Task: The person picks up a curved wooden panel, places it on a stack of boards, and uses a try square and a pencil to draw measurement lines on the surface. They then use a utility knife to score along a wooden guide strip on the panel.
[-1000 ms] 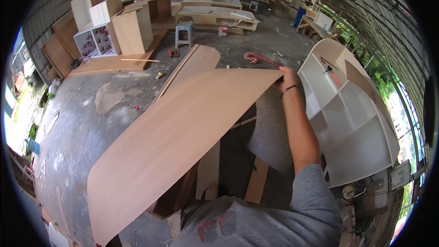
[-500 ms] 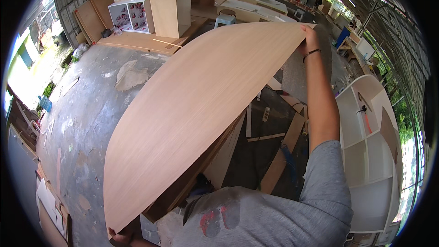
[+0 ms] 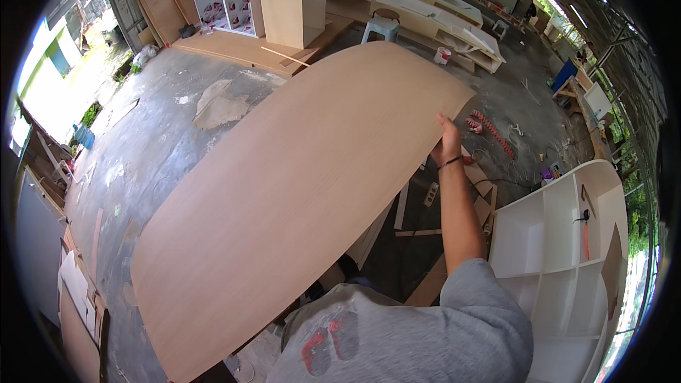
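Observation:
A large, thin plywood sheet (image 3: pixel 298 191) with pale brown grain slants across the middle, from the lower left to the upper right. My right hand (image 3: pixel 447 140) is closed on its right-hand edge, near the far corner. The thumb lies over the top face, and the fingers go out of sight underneath. My left hand does not show; the sheet's lower left corner runs down to the picture's bottom edge. Beneath the sheet, wooden strips and a board (image 3: pixel 429 280) lie on the floor, partly covered by it.
A white shelf unit with compartments (image 3: pixel 535 276) stands close on my right. Beyond the sheet are a pale cabinet (image 3: pixel 292 10), a blue-grey stool (image 3: pixel 381 28) and a white bucket (image 3: pixel 443 55). A red coiled hose (image 3: pixel 494 133) lies on the concrete floor (image 3: pixel 167 142). Board offcuts (image 3: pixel 78 305) lean at left.
The sheet has tilted, showing more of its broad face, and its far end has come lower. My right hand has moved down and left with it. My left hand has gone from view.

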A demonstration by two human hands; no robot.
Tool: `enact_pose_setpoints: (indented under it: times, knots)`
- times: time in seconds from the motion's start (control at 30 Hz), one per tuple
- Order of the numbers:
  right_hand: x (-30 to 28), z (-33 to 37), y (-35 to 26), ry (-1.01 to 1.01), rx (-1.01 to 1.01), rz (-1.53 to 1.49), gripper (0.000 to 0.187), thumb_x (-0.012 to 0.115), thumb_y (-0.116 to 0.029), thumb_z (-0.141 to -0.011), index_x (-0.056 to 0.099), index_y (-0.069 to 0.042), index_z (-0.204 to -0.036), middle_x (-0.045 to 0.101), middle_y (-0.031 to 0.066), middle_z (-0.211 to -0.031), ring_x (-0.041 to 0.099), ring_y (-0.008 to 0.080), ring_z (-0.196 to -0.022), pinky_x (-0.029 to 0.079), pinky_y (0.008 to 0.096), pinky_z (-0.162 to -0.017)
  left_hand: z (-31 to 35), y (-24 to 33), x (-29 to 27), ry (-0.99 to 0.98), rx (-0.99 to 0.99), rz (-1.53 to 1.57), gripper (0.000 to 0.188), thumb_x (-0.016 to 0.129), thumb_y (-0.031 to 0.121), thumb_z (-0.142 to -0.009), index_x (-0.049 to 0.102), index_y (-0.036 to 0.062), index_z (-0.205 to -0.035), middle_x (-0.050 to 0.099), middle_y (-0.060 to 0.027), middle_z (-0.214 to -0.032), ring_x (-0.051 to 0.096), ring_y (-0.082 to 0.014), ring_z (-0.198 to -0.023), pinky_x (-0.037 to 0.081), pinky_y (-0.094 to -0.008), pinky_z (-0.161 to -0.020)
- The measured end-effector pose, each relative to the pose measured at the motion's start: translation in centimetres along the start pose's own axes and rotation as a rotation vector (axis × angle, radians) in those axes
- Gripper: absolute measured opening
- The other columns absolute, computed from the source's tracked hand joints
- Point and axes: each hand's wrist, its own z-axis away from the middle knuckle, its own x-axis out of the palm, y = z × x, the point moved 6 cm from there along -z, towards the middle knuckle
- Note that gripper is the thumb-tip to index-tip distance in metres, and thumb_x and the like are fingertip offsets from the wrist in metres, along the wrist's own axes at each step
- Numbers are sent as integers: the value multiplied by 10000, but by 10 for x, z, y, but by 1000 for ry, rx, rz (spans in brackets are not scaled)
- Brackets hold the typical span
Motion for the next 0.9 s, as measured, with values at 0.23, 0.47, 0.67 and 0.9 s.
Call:
enact_pose_setpoints:
  times: [0.23,0.47,0.67,0.9]
  knots:
    - [-93,-10,89,31,174,-129,335,503,-194,-863,494,-5,-1140,557,114,-1119,534,271,-1042,427,416,-895,31,35,3,36,119,34,452,475,320,-700,575,-36,-959,570,-247,-1023,558,-404,-901,432,-560,-795]
    - [-206,-6,160,260,352,-10,357,503,-198,-872,494,15,-1158,548,125,-1156,519,282,-1071,403,427,-936,33,54,-6,69,246,223,446,485,314,-688,581,-36,-947,585,-236,-996,571,-417,-846,462,-556,-742]
    - [-295,-6,215,696,629,211,392,527,-225,-860,494,-21,-1193,527,145,-1204,496,325,-1110,385,498,-933,25,16,-39,173,-52,16,481,487,314,-835,510,-26,-1174,557,-154,-1159,510,-301,-1065,372,-420,-943]
    - [-366,-57,231,862,629,638,459,594,-109,-775,470,60,-1183,529,188,-1199,541,336,-1053,397,521,-893,64,-27,-70,17,-185,-66,411,491,270,-852,520,3,-1163,571,-124,-1147,526,-287,-1061,402,-422,-940]
